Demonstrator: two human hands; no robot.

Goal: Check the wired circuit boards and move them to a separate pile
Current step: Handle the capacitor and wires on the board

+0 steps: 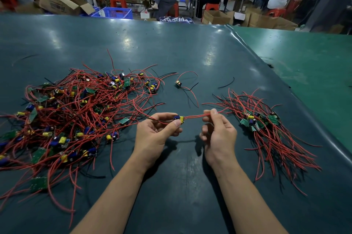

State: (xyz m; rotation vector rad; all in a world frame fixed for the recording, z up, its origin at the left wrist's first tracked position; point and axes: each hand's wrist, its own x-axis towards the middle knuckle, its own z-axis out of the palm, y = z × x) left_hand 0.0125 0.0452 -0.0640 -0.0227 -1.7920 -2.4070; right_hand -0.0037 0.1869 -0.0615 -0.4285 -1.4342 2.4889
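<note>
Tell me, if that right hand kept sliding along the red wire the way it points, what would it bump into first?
Probably the smaller pile of wired green circuit boards. The right hand pinches the red wire, which runs on toward that pile, though depth is hard to judge.

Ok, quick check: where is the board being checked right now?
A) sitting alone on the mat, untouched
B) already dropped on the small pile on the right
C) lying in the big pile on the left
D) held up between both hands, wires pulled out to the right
D: the left hand pinches the board while the right hand grips its red wires.
</note>
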